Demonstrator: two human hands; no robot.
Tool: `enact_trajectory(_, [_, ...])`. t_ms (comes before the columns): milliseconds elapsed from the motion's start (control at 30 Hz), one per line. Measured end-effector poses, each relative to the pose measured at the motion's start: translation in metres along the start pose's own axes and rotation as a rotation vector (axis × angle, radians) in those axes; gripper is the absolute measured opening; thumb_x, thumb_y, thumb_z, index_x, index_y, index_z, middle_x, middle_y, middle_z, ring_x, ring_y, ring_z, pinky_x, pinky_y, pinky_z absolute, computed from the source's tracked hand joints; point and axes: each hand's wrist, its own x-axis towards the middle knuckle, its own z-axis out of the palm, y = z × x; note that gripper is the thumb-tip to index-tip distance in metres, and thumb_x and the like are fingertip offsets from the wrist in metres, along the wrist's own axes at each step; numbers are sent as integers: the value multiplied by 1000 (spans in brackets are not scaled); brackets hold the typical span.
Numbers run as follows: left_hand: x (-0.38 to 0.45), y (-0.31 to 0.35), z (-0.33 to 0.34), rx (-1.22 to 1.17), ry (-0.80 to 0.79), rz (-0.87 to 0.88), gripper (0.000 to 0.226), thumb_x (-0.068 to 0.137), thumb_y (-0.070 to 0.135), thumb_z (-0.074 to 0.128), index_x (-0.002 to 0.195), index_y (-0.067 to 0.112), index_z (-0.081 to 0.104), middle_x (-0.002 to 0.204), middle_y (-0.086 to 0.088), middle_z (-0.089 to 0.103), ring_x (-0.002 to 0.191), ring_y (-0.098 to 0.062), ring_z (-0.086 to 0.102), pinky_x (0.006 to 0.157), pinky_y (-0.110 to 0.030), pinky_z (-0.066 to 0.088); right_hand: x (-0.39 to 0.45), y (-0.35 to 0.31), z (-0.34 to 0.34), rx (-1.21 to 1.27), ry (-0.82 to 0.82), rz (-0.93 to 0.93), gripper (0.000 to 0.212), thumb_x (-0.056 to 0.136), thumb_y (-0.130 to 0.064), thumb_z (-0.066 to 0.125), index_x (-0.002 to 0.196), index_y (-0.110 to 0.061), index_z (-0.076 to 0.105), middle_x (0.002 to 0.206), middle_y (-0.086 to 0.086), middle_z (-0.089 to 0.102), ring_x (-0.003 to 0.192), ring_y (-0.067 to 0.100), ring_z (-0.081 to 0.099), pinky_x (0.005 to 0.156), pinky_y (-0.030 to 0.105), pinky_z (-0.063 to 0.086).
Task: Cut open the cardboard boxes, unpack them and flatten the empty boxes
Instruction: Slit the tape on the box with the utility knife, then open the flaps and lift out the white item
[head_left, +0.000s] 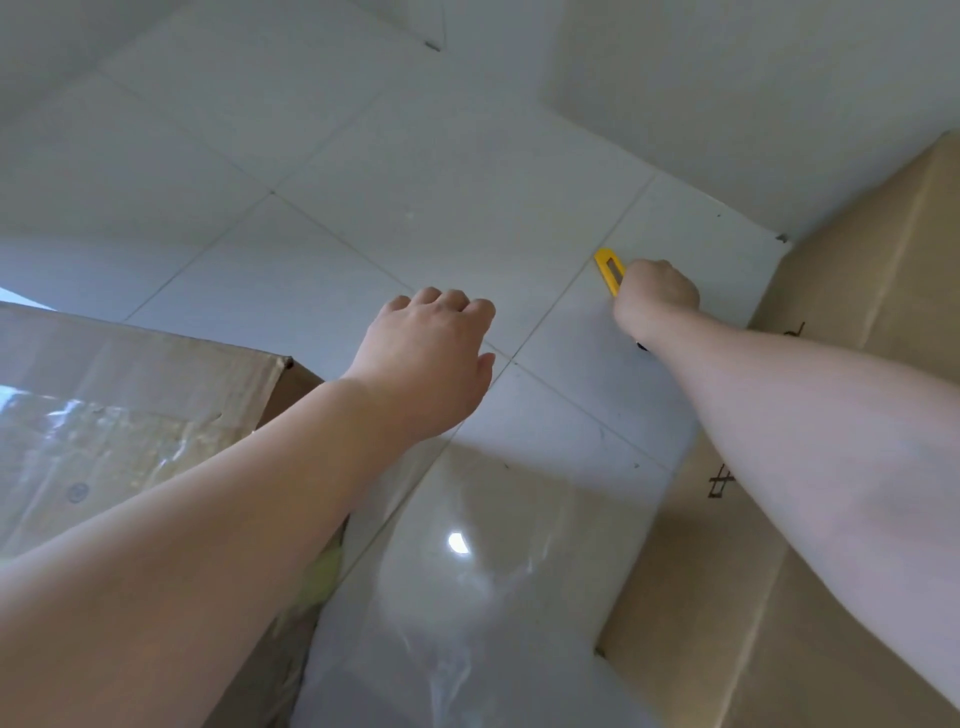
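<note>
A white tiled floor (441, 171) fills the middle of your view, with pale walls meeting it at the far side. On your left stands a cardboard box (130, 415), its top covered in shiny clear tape, one corner pointing toward the floor's centre. On your right lies a second box (841, 322), plain brown with dark marks on it, running along the floor's right edge up to the far wall. Between the two, near you, is a glossy patch with a bright light reflected in it; whether that is plastic film or bare tile cannot be told.

Your right hand (657, 299) is closed in a fist round a yellow knife (610, 270), whose end sticks out past the knuckles over the floor, just beside the right box's near edge. Whether a blade is out cannot be told.

Your left hand (431, 358) hangs over the floor just past the left box's corner, fingers loosely curled, holding nothing and touching neither box.
</note>
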Motion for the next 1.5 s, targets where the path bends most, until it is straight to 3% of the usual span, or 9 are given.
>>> enact_trajectory(167, [-6,-4,-9,-1,50,31,35,95,35,42,126,19,48,121,2,55,114,-21,46,95,-31,34,-5,4,-9,-5,-30,-54,24,86,-16,52,108,-10,61,113,15,59,101,34,61,76,34,45])
enact_trajectory(367, [-29,-19,-47,1,148,89,31,94,30,44,122,20,53,118,2,57,110,-21,50,89,-30,36,-26,-42,-51,75,53,-176,34,88,-21,54,119,-6,57,124,17,53,112,35,56,87,36,46])
enact_trajectory(500, [-63,-48,-75,39,163,34,28,94,31,44,118,22,57,114,2,58,108,-22,52,86,-30,36,-67,-101,-99,174,121,-405,45,91,-38,56,124,-8,57,128,20,53,117,35,53,91,36,45])
enact_trajectory(633, [-118,-86,-99,70,209,-73,19,91,28,46,93,19,63,93,0,61,91,-26,58,79,-33,42,-131,-161,-137,239,185,-713,41,91,-38,56,118,-7,59,123,22,53,110,38,54,88,36,44])
enact_trajectory(733, [-170,-120,-108,111,183,-160,14,89,25,49,87,20,62,89,0,61,88,-27,59,79,-33,41,-193,-200,-149,223,169,-944,41,90,-38,57,120,-10,59,121,19,51,106,36,54,86,35,43])
enact_trajectory(833, [-222,-148,-108,93,135,-227,14,85,22,50,92,21,62,97,2,62,93,-25,59,81,-32,40,-257,-233,-147,134,136,-1148,43,89,-39,57,124,-14,56,123,15,48,112,33,50,87,35,42])
enact_trajectory(967, [-269,-172,-96,59,10,-222,38,77,12,48,110,27,60,111,8,56,110,-15,48,87,-26,33,-328,-266,-132,-47,96,-1318,45,88,-42,57,126,-16,52,123,10,44,115,28,44,94,38,43])
enact_trajectory(1133, [-284,-186,-84,-23,40,-221,50,71,8,48,115,28,59,108,7,51,110,-16,46,80,-22,27,-362,-286,-124,-193,77,-1362,42,86,-40,58,123,-20,52,122,8,44,112,26,44,91,37,43])
enact_trajectory(1500, [-279,-192,-76,-45,43,-192,43,69,13,58,110,25,56,110,5,48,109,-16,46,79,-23,28,-362,-287,-125,-185,12,-1280,44,86,-40,60,125,-20,53,125,7,43,116,25,43,96,41,43])
